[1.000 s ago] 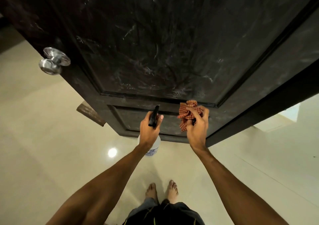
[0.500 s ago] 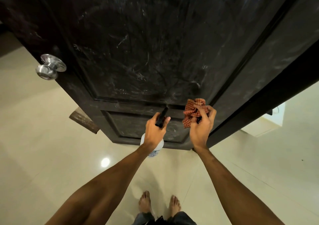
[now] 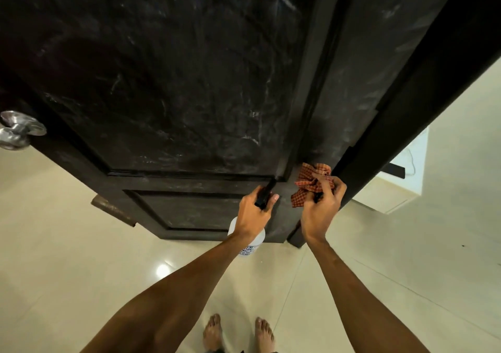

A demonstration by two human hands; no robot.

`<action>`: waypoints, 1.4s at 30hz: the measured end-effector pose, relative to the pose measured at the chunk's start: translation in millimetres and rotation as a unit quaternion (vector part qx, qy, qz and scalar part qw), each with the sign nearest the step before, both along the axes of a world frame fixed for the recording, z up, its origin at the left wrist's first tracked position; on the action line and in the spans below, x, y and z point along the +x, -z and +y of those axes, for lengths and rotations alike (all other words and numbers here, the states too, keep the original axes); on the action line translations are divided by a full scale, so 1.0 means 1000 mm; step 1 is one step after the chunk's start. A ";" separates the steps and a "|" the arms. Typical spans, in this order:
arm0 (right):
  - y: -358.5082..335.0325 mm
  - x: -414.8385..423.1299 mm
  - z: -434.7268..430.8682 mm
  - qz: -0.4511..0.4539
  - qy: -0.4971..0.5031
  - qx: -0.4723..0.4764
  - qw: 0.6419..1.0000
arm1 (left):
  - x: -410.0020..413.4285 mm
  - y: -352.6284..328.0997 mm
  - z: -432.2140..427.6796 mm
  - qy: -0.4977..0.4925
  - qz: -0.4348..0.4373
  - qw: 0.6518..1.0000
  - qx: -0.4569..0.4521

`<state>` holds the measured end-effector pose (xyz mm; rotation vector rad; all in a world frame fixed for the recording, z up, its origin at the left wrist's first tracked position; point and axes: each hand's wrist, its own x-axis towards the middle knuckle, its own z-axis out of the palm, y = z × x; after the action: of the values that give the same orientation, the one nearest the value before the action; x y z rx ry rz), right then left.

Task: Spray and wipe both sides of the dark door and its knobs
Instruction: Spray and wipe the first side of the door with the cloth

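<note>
The dark door (image 3: 176, 68) stands open in front of the person and fills the upper part of the view, with its metal knob (image 3: 16, 130) far at the left edge. The left hand (image 3: 253, 211) grips the spray bottle (image 3: 248, 241) by its black head, the nozzle pointing to the lower right corner of the big panel. The right hand (image 3: 321, 211) pinches a bunched checked cloth (image 3: 311, 179) just in front of the door's right stile; I cannot tell if the cloth touches the wood. The panel shows many pale streaks (wet spray or dust, I cannot say which), so I judge this side is only partly wiped, and the knob and the other side are left to do. On the right the door frame (image 3: 447, 54) is very near the cloth hand, so there is little room there. To the left the tiled floor (image 3: 67, 257) gives free space, except for a wooden piece (image 3: 112, 210) beside the door's bottom.
</note>
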<state>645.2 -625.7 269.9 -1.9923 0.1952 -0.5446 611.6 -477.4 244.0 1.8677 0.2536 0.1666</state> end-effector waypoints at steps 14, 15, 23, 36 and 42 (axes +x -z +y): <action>0.008 0.005 -0.025 0.003 -0.024 0.010 1.000 | 0.001 0.009 -0.012 -0.042 0.029 0.999 0.015; 0.009 0.004 -0.016 0.001 -0.039 0.008 0.999 | -0.004 0.009 -0.002 -0.064 0.030 0.998 0.008; 0.015 -0.007 0.063 0.004 -0.163 -0.002 0.987 | -0.038 0.018 0.088 -0.195 0.023 0.980 0.009; 0.008 -0.032 0.231 0.006 -0.263 -0.005 0.965 | -0.078 0.026 0.231 -0.308 0.015 0.951 -0.038; 0.012 -0.040 0.292 0.015 -0.298 -0.026 0.954 | -0.098 0.025 0.284 -0.323 0.017 0.946 -0.039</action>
<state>605.1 -333.9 258.4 -1.9808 -0.3990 -0.1289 514.1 -193.4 218.8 1.6519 0.8812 0.5625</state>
